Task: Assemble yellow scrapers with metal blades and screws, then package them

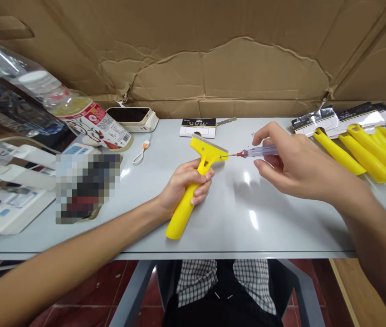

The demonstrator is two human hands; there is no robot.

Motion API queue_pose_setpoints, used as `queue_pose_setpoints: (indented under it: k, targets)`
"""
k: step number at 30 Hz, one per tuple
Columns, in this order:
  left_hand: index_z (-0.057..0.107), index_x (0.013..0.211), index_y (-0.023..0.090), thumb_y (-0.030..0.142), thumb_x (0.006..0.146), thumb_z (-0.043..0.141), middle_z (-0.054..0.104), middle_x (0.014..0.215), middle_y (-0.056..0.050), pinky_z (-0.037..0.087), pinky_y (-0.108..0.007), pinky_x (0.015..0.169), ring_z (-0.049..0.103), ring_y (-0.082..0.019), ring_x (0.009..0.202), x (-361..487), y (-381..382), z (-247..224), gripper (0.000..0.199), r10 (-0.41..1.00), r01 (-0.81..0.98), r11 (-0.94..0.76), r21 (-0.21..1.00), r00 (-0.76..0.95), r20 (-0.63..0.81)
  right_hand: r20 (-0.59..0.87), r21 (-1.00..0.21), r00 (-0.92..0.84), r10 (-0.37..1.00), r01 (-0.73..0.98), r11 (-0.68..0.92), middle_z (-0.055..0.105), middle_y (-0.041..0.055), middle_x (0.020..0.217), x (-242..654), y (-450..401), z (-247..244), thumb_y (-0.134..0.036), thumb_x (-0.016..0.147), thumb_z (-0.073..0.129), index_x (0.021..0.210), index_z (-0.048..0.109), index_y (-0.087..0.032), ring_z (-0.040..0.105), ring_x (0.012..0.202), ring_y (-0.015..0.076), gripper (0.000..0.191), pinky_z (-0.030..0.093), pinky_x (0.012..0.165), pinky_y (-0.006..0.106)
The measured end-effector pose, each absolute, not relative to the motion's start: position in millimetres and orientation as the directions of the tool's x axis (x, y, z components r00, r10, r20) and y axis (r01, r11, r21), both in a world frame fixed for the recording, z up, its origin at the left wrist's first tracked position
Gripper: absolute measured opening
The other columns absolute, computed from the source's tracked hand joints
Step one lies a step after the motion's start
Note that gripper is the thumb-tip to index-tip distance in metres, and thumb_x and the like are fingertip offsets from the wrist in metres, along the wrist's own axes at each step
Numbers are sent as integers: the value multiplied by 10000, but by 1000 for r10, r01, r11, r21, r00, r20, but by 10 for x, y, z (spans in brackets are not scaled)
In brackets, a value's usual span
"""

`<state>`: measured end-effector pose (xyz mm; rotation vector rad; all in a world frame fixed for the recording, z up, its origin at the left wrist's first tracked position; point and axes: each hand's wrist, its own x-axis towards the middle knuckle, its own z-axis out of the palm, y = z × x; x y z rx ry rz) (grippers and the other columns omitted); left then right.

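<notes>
My left hand [193,184] is wrapped round the handle of a yellow scraper [183,210], whose wide head points away from me and carries a thin metal blade along its far edge. In my right hand [288,159] is a small screwdriver [259,151] with a clear handle and a red collar. Its thin shaft points left, and the tip meets a screw near the right end of the scraper head. The thumb is a little apart from the handle, and the other fingers curl behind it.
Several yellow scraper handles [369,152] and black-and-white packages [335,119] lie at the right. A card label [197,128] rests behind the scraper. Leftward are a drink bottle [90,116], a white device [133,119], power strips [19,206] and a blurred phone [89,188]. Cardboard [213,54] walls the back.
</notes>
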<state>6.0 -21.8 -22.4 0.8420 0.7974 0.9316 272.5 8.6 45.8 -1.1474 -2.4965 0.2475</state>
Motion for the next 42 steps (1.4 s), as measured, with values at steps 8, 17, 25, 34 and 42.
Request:
queue_pose_setpoints:
  k: [8,17,25,34,42]
  targets:
    - [569,768,167,164,709,715,511,540,47,334,-160,313,381,-60,348,58,-224,-219,157,903,-348,347,871,375,-210,315,-177,-540,781,775,607,680,64,698,2706,141,421,-425,1068,494,943,684,-192,558,608,224,326,317,613,356]
    - [571,767,167,154,707,700,500,522,48,336,-159,312,375,-60,342,59,-219,-209,143,903,-342,347,873,373,-213,277,-260,-592,757,712,652,716,36,802,2738,105,450,-293,976,575,1115,605,-213,613,639,216,163,384,599,330]
    - [569,766,161,158,692,722,542,607,37,342,-163,309,396,-53,371,65,-219,-216,170,910,-368,337,867,364,-199,181,-196,-558,810,786,586,697,66,737,2702,126,469,-434,1062,475,1036,680,-204,595,641,242,310,357,627,370]
    - [567,749,156,140,674,730,536,627,40,338,-163,302,392,-48,383,75,-216,-208,179,910,-387,353,852,352,-218,305,-239,-585,751,717,655,736,83,835,2756,128,451,-354,1017,545,1084,672,-208,648,711,262,205,383,642,360]
    - [566,760,156,147,662,730,549,645,34,341,-165,298,396,-46,380,84,-216,-199,191,913,-380,343,859,349,-210,282,-265,-595,753,706,657,625,-11,641,2730,119,454,-306,974,582,1201,614,-202,542,548,210,252,336,581,335]
